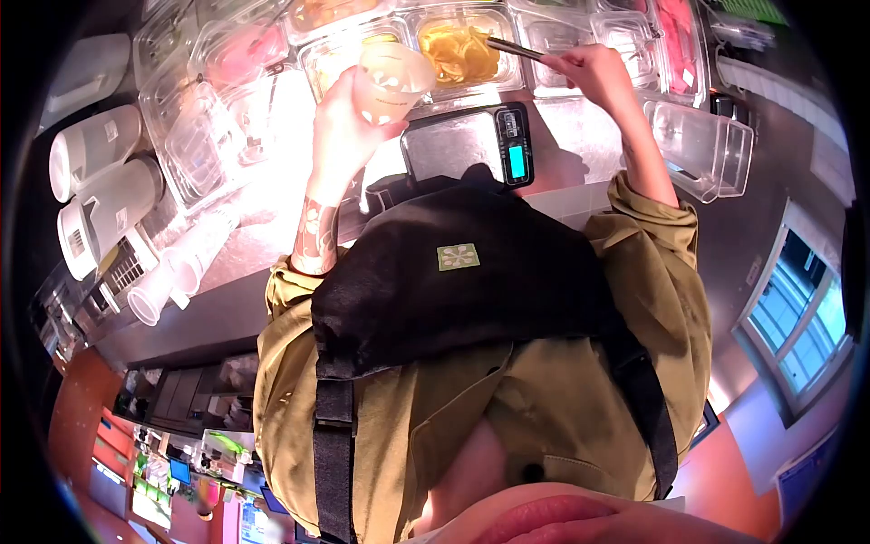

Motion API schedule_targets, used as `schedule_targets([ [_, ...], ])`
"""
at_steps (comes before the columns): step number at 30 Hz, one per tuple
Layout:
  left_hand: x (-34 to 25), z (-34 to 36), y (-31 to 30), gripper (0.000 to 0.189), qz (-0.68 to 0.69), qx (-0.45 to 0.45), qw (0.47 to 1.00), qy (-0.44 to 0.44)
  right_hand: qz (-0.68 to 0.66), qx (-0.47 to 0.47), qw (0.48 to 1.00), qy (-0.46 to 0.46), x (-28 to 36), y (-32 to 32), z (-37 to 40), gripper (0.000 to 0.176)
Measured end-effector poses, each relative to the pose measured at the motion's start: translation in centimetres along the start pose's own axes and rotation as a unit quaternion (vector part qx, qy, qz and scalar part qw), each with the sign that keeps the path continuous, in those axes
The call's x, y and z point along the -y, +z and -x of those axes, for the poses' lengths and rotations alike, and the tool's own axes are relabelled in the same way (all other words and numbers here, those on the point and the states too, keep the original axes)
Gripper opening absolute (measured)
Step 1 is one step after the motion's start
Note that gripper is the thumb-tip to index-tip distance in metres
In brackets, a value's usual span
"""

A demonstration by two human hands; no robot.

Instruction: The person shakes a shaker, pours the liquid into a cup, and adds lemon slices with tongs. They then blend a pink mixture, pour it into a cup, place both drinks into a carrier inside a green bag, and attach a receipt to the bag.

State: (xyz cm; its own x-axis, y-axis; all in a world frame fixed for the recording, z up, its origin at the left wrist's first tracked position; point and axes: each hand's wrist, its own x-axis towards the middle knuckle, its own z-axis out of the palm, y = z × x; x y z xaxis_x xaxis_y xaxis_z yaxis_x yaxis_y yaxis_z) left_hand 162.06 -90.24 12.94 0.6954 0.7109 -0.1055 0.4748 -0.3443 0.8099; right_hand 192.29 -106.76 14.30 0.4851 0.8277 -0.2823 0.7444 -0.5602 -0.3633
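Note:
My left hand is wrapped round a translucent plastic cup, tilted with its mouth toward me, at the front edge of the food containers. In my right hand is a pair of dark metal tongs, gripped near the end. The tips of the tongs reach over a clear container of yellow fruit slices. Below the cup and tongs, a digital scale with a lit blue display lies on the steel counter.
Clear containers with pink and red contents line the back. At right stands a clear rectangular bin. White pitchers stand at far left, near a stack of plastic cups lying on its side.

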Motion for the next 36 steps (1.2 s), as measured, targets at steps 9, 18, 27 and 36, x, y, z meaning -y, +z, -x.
schedule_targets([
  [9, -1.0, -0.9, 1.8, 0.069, 0.106, -0.005, 0.987, 0.120, -0.131, -0.021, 0.987, -0.090, 8.2, -7.7, 7.2, 0.025],
  [18, -0.7, 2.1, -0.2, 0.066, 0.119, -0.139, 0.969, 0.166, -0.023, -0.034, 0.999, -0.032, 4.0, -4.2, 3.4, 0.041],
  [27, 0.4, 2.0, -1.0, 0.065, 0.039, -0.190, 0.972, 0.135, 0.204, 0.014, 0.979, -0.027, 2.9, 9.2, -3.7, 0.048],
  [36, 1.8, 1.6, 0.2, 0.080, 0.138, -0.104, 0.984, 0.037, 0.199, 0.039, 0.979, 0.012, 2.5, 6.6, -2.2, 0.037],
])
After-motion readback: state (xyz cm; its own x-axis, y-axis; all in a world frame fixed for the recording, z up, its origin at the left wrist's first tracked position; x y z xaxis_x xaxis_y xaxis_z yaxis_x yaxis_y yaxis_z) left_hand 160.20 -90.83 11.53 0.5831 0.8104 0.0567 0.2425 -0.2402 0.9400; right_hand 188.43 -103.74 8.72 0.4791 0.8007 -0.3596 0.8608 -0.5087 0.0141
